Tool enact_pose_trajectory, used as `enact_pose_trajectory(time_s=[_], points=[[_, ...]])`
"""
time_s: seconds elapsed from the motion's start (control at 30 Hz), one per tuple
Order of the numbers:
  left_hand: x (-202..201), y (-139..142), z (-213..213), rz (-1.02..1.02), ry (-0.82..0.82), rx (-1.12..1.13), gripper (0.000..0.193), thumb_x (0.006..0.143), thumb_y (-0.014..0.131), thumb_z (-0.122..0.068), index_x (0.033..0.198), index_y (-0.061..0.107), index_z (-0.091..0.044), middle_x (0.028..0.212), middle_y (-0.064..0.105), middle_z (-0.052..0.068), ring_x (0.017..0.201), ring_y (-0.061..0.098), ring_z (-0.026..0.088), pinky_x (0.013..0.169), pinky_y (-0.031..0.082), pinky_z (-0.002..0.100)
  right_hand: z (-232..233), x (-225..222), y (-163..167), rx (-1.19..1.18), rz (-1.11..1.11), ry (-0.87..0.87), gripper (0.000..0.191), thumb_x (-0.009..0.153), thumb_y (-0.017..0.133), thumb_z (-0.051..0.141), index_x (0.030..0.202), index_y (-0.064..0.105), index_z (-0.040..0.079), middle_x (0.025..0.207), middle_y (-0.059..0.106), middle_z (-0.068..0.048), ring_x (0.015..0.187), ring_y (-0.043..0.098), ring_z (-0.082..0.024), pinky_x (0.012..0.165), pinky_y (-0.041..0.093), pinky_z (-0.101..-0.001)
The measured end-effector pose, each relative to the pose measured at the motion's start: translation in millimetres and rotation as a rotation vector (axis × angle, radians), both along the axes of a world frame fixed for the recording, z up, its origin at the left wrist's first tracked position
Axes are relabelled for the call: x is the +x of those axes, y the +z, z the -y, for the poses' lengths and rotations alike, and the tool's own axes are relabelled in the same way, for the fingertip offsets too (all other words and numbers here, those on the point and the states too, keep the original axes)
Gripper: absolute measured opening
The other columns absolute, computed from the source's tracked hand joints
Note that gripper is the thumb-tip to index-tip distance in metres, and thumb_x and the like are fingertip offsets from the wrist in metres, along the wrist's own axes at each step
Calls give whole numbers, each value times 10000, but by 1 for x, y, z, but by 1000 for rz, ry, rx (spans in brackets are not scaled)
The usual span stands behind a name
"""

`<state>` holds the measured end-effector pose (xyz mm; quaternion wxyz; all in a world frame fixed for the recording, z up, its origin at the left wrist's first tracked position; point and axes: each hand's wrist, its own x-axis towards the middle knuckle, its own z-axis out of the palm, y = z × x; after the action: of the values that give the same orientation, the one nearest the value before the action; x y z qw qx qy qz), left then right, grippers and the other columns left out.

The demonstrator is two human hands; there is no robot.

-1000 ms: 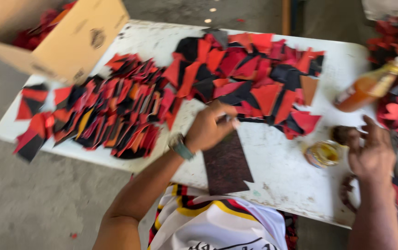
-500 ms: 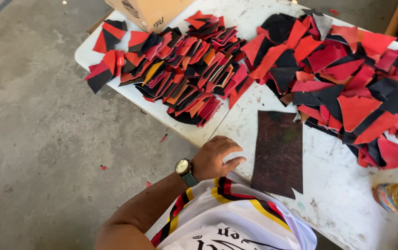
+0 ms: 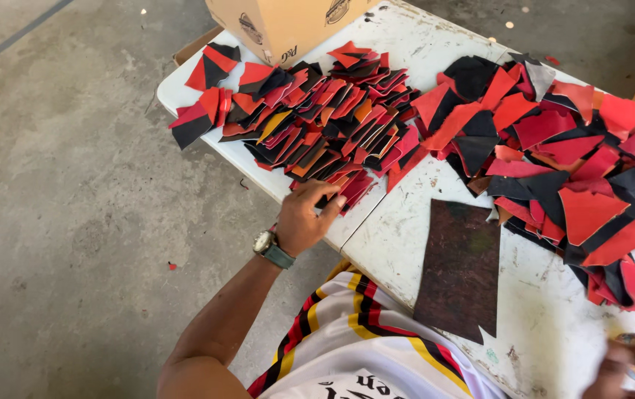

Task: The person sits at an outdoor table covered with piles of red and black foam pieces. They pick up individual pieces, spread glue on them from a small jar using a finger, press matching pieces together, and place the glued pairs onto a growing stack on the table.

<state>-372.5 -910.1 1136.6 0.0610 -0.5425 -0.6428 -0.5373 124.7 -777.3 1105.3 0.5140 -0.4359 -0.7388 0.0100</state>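
My left hand, with a wristwatch, lies at the near edge of a fanned pile of red, black and orange cut pieces. Its fingertips touch the nearest pieces and I see nothing gripped. A dark brown flat sheet lies on the white table to the right of that hand. A second, looser heap of bigger red and black pieces spreads over the right side. My right hand is a blur in the bottom right corner, beside something yellowish; its grip is unclear.
A cardboard box stands at the table's far left end. The table's near edge runs diagonally; beyond it is grey concrete floor with a few red scraps. A seam splits the table top near the brown sheet.
My left hand has gone from the table edge beside the brown sheet leftward to the fanned pile. The view has swung left, and my right hand has dropped to the frame's corner.
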Motion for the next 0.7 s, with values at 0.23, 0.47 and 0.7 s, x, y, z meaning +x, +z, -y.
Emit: enact_pose_trajectory(time_s=[0.23, 0.47, 0.7], points=[[43, -15, 13, -158, -319, -65, 213, 941, 765, -207, 1085, 682, -73, 1045, 730, 80, 997, 695, 279, 894, 560, 425, 54, -106, -2, -393, -307, 403, 534, 1034, 663, -19, 1483, 386, -101, 1232, 610, -232, 944, 701, -240, 855, 566, -305], [29, 4, 17, -120, -221, -67, 231, 924, 776, -196, 1097, 692, -68, 1057, 716, 92, 1009, 685, 286, 889, 565, 392, 56, -137, 22, -596, -397, 410, 585, 1039, 629, -23, 1555, 357, -70, 1242, 596, -204, 985, 694, -245, 875, 580, -336], [7, 0, 19, -160, -101, 63, 212, 927, 766, -204, 1074, 693, -69, 1034, 722, 93, 975, 684, 282, 865, 569, 406, 57, -135, 15, -583, -382, 413, 602, 1038, 637, -10, 1561, 345, -66, 1200, 599, -203, 983, 698, -252, 872, 584, -341]])
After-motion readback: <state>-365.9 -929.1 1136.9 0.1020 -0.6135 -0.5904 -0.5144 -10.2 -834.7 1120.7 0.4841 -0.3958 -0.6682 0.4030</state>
